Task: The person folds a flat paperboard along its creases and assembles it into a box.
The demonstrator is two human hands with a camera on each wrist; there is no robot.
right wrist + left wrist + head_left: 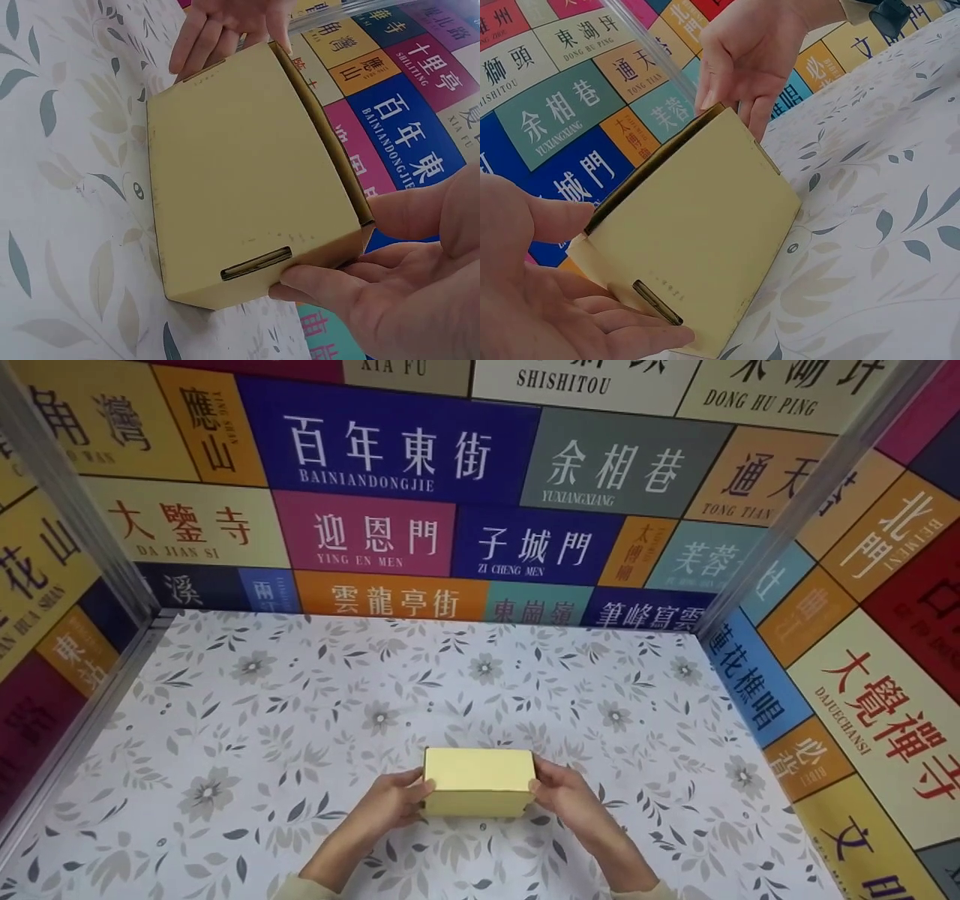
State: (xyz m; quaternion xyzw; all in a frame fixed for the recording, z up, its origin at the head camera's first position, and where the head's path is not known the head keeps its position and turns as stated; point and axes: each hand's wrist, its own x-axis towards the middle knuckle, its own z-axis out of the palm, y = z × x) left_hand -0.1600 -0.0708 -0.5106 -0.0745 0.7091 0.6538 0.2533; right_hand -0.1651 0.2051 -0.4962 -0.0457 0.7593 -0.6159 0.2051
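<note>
A small yellow cardboard box (pixel 480 771) sits low on the flowered tabletop near the front, its long side toward me. My left hand (pixel 395 799) grips its left end, with the thumb at the top edge and the fingers along the end and side. At the opposite end, my right hand (pixel 564 791) holds it the same way. Both wrist views show a narrow slot near a lower corner of the box (pixel 697 217). A dark gap runs along the lid edge of the box (pixel 247 165), close to the thumbs.
The white tabletop (pixel 315 712) carries a grey leaf and flower print. Upright panels of coloured name signs (pixel 390 450) enclose it at the back and both sides. Clear strips (pixel 787 502) run up the corners where the panels meet.
</note>
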